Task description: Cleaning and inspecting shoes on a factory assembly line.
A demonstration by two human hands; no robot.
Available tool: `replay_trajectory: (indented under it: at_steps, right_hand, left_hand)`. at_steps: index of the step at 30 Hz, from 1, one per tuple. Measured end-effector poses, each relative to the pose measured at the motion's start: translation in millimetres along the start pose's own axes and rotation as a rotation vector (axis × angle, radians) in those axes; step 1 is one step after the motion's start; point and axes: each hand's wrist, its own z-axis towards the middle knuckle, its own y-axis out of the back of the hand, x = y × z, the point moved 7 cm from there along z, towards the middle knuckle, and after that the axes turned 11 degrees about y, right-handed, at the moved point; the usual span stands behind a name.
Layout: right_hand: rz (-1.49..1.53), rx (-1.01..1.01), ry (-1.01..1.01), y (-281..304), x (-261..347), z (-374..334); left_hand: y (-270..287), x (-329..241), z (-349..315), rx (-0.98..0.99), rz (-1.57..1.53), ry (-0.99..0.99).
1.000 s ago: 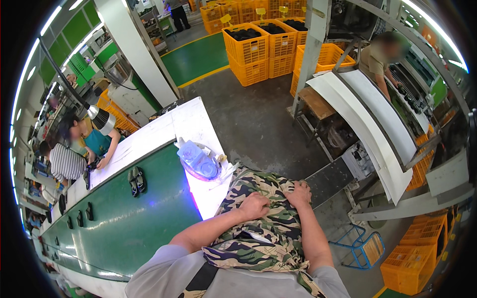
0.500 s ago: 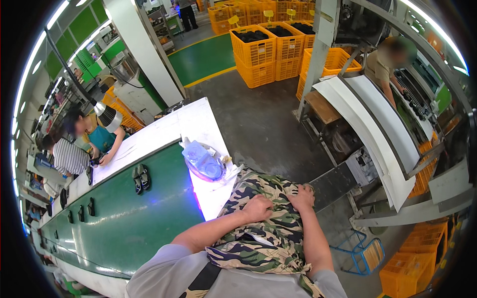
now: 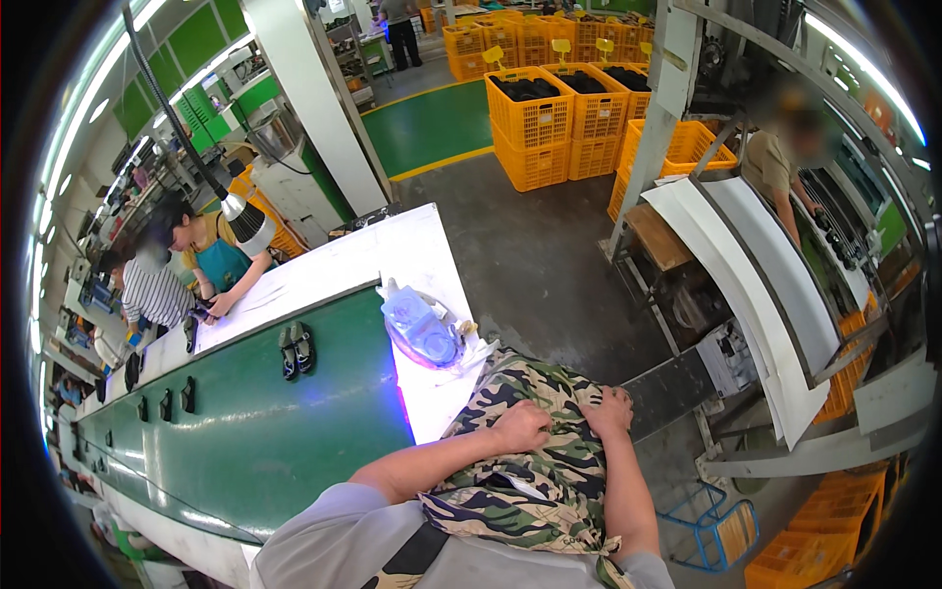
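Note:
A camouflage-patterned apron (image 3: 510, 447) covers my lap, and both of my hands rest on it. My left hand (image 3: 523, 426) lies on the cloth over the lap with its fingers curled in, and nothing shows in it. To its right, my right hand (image 3: 608, 410) is laid over the knee, fingers stretched out and a little apart on the fabric. The two hands do not touch. Beyond the left hand, at the table corner, sits a blue translucent plastic container (image 3: 420, 329) with crumpled clear wrapping around it.
A green conveyor belt (image 3: 294, 432) at left carries a pair of dark sandals (image 3: 296, 350) and several single shoes. Two people work beside the white table edge (image 3: 324, 255). Stacked yellow crates (image 3: 535, 128), a white curved rack (image 3: 726, 265) and a blue-framed stool (image 3: 726, 535) stand around.
The whole view has shifted, so the surroundings sit further right and slightly lower. My hands stay resting on the apron; the sandals on the belt sit a little further along in the picture.

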Motion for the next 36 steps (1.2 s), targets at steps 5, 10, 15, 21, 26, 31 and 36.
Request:
replay_trajectory:
  at_steps: [5, 10, 15, 21, 26, 31, 36]
  right_hand:
    - [-0.002, 0.027, -0.019, 2, 2, -1]
    - [-0.010, 0.005, -0.003, 1, 2, 0]
    - [-0.020, -0.020, 0.043, 1, 4, 1]
    - [-0.015, -0.051, 0.048, -3, 0, 0]
    - [-0.028, -0.042, 0.046, -4, 1, 0]
    - [-0.027, -0.022, 0.023, -5, 0, 0]
    - [-0.035, -0.020, 0.016, -4, -1, 0]
  left_hand:
    - [2, 0, 0, 0.008, -0.018, 0.011]
    - [1, 1, 0, -0.023, -0.021, 0.009]
    - [-3, 4, -1, -0.009, -0.005, 0.001]
    - [-10, 9, -2, -0.033, 0.023, -0.024]
    - [-11, 11, -3, -0.022, 0.017, -0.005]
    - [-11, 11, -3, -0.008, 0.031, -0.008]
    - [-11, 10, -3, -0.008, 0.046, -0.018]
